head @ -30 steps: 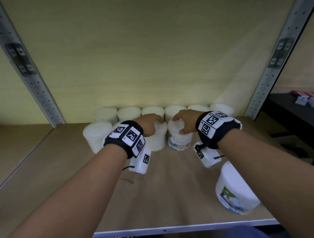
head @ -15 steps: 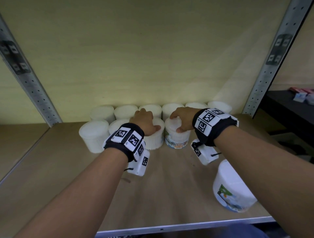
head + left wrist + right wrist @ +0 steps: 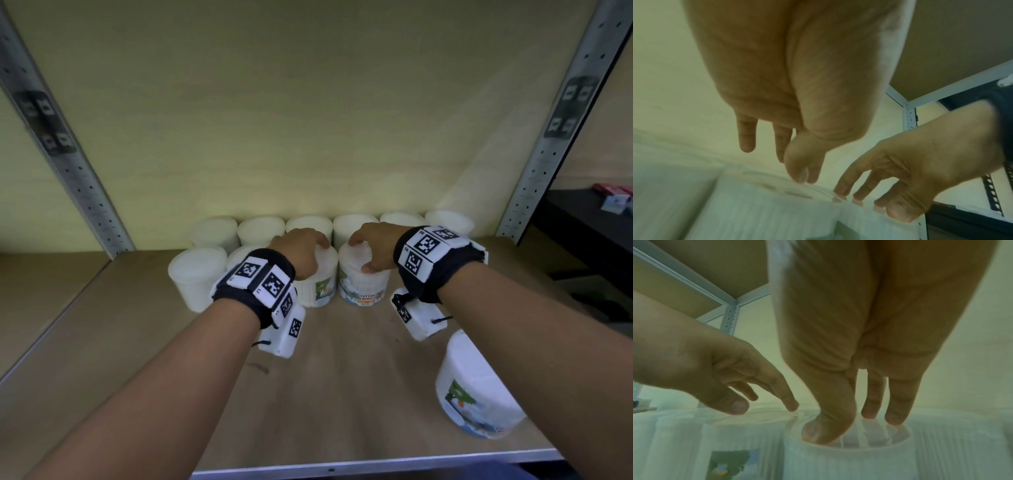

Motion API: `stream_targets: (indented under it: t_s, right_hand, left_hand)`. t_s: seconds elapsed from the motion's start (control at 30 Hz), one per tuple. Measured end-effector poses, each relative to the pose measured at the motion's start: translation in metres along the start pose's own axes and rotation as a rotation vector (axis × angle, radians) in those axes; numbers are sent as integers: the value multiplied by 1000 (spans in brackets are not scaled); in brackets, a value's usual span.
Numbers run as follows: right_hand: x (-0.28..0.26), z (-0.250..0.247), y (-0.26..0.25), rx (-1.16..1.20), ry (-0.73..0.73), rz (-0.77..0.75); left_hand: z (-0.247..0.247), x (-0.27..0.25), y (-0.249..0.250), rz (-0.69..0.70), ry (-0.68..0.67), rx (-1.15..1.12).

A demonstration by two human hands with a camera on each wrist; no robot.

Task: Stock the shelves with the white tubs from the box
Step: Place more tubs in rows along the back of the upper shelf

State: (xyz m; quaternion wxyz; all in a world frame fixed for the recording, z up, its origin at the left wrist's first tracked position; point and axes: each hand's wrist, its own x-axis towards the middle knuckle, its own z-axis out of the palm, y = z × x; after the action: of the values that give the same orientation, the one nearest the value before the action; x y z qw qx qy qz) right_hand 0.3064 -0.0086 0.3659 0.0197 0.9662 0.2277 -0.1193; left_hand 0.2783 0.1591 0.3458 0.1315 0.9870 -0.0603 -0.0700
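Observation:
Two white tubs stand side by side in the second row on the shelf [image 3: 342,383]. My left hand [image 3: 308,253] rests from above on the left tub [image 3: 317,287], fingertips touching its lid. My right hand [image 3: 361,255] presses straight fingers and thumb onto the lid of the right tub [image 3: 361,287], labelled cotton buds. In the right wrist view the right fingertips [image 3: 894,417] sit inside the lid's rim [image 3: 849,456], and the left hand [image 3: 764,405] touches the neighbouring tub [image 3: 735,443]. Another tub [image 3: 476,387] stands tilted near the front right.
A back row of several white tubs [image 3: 260,229] lines the rear wall, with two more [image 3: 195,277] at the left of the second row. Metal uprights [image 3: 68,164] [image 3: 561,130] flank the bay. The shelf's metal front edge [image 3: 342,467] is close. A dark table [image 3: 589,222] lies right.
Both hands have moved the two tubs back towards the rear row. The left tub has turned, so part of its label now faces me.

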Motion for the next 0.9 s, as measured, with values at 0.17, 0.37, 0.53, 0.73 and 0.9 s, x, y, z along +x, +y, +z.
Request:
stream_targets:
  t_s: [0.17, 0.37, 0.53, 0.73, 0.9]
  right_hand:
    - [0, 0, 1, 5, -12, 3]
    - [1, 0, 1, -1, -1, 0]
    - [1, 0, 1, -2, -4, 1]
    - [0, 0, 0, -10, 4, -6]
    - [0, 0, 0, -12, -3, -7]
  left_hand:
    - [2, 3, 4, -60, 160, -48]
    - [13, 4, 4, -120, 123, 65]
    - [6, 2, 2, -55, 62, 33]
    - [-2, 0, -1, 12, -30, -1]
    - [-2, -3, -7, 47, -31, -80]
